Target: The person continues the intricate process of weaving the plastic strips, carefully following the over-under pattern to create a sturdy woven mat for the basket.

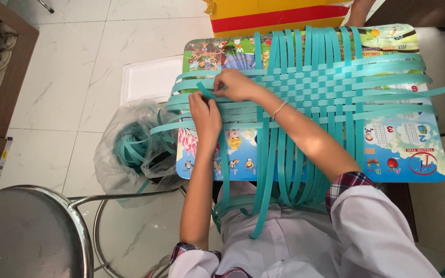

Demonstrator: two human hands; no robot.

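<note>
At mat's [310, 82] left edge, both hands

Plastic bag [124, 149] beside loose strips [181, 98]

metal stool [27, 231] cut off at bottom-left edge, strip coil [130, 146] blurred inside plastic bag [114, 164]
</note>
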